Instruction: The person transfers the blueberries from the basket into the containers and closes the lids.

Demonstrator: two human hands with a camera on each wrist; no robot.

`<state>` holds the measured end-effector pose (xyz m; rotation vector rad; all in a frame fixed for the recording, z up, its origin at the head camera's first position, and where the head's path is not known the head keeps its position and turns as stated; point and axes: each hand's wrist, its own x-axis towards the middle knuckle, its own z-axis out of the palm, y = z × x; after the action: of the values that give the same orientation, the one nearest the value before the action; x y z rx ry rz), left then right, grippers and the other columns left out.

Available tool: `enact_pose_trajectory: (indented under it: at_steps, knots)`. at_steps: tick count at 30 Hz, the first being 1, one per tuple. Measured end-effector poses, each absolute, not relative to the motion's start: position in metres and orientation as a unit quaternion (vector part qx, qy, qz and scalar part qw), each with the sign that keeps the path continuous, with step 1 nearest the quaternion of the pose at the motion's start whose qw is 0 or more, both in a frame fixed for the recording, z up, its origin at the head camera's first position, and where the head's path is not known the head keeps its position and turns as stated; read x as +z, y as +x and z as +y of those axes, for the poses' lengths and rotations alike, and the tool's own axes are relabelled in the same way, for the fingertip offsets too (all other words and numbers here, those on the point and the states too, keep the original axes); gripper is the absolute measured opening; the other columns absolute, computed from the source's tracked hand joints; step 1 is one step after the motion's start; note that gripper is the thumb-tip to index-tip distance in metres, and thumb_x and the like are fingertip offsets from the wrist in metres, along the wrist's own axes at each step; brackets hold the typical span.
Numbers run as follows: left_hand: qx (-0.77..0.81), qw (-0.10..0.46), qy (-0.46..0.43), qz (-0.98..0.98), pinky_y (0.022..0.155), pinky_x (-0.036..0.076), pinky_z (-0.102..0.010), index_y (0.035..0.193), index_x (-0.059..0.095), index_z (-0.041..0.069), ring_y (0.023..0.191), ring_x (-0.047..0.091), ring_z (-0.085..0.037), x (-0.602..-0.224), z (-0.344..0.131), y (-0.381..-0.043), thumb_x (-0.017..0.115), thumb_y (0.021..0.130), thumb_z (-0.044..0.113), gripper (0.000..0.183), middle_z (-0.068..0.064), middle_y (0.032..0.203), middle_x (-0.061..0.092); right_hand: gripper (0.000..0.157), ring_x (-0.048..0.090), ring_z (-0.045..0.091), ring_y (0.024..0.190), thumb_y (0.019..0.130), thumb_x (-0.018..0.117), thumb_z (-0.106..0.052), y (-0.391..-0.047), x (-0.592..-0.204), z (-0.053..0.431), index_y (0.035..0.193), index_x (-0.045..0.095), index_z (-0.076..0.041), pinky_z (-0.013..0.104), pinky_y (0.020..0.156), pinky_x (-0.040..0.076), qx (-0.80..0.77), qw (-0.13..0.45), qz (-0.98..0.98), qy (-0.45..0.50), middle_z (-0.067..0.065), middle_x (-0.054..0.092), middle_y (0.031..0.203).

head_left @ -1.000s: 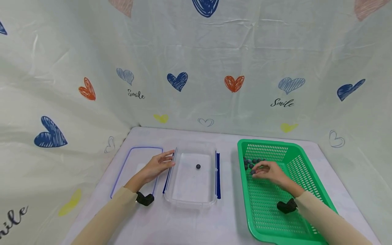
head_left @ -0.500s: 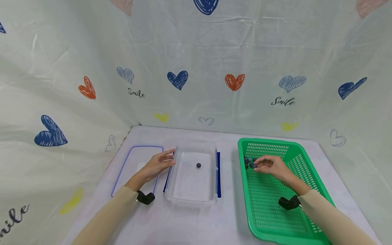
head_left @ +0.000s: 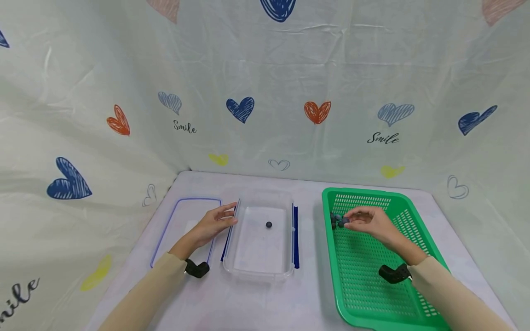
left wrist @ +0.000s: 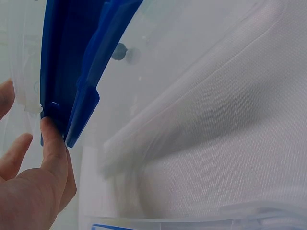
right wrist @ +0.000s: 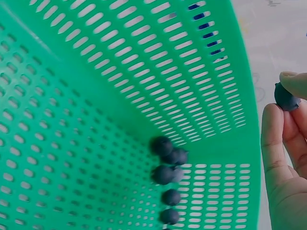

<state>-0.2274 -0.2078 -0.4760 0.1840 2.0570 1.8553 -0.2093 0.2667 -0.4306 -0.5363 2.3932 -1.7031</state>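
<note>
R. hand (right wrist: 289, 187) pinched one dark berry (a blueberry, by the look of it) (right wrist: 287, 97) betw. thumb & fingertips; in the head view that berry was over the green basket (head_left: 336, 276), near its 10 o'clock corner. Loose berries (right wrist: 163, 175) lay clustered below in that corner, along the wall.

L. hand (head_left: 211, 227) gripped nothing: fingers fairly straight, tips touching the blue clip (left wrist: 67, 57) at approx. 10 o'clock on the clear box (head_left: 256, 253). One lone berry (head_left: 269, 225) sat inside, approx. 1 o'clock of centre. Blue-edged lid (head_left: 198, 199) lay flat at the box's 9 o'clock; basket stood at its 3 o'clock, well apart.

Handling (my est.): berry prob. v. light, skin smooth & maybe a bit slippery, flesh soft, so easily bruised. Round, so apt to roll. Best hold: lightly across the widest part, pads opp. each other, min. squeeze, as the thumb & fingers approx. had it. Box looked stiff but light, so a light touch on its 9 o'clock side would do to steady it.
</note>
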Motion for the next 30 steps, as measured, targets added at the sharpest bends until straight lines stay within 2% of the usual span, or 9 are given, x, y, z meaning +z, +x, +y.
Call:
enact_pose_trajectory:
  at_steps: [9, 20, 30]
  knots:
    - [0.658, 0.183, 0.068, 0.727, 0.103, 0.030, -0.045, 0.142, 0.036, 0.017, 0.125, 0.038, -0.030, -0.476, -0.209, -0.227, 0.067, 0.085, 0.019, 0.065, -0.020, 0.140, 0.035, 0.034, 0.062, 0.018, 0.084, 0.080, 0.071, -0.011, -0.212, -0.414, 0.259, 0.107, 0.061, 0.007, 0.034, 0.072, 0.052, -0.571, 0.080, 0.799, -0.168, 0.015, 0.064, 0.097]
    - [0.658, 0.189, 0.070, 0.725, 0.103, 0.029, -0.046, 0.144, 0.031, 0.012, 0.126, 0.037, -0.032, -0.470, -0.207, -0.225, 0.064, 0.087, 0.015, 0.065, -0.023, 0.141, 0.031, 0.035, 0.061, 0.021, 0.087, 0.080, 0.072, -0.013, -0.219, -0.400, 0.248, 0.109, 0.060, 0.004, 0.037, 0.073, 0.052, -0.574, 0.089, 0.796, -0.167, 0.017, 0.062, 0.101]
    - [0.656, 0.180, 0.066, 0.730, 0.103, 0.030, -0.045, 0.142, 0.036, 0.017, 0.126, 0.037, -0.030, -0.475, -0.209, -0.227, 0.068, 0.085, 0.021, 0.065, -0.019, 0.141, 0.034, 0.037, 0.061, 0.022, 0.087, 0.080, 0.072, -0.018, -0.225, -0.390, 0.232, 0.109, 0.061, 0.001, 0.035, 0.069, 0.051, -0.571, 0.103, 0.796, -0.171, 0.014, 0.064, 0.098]
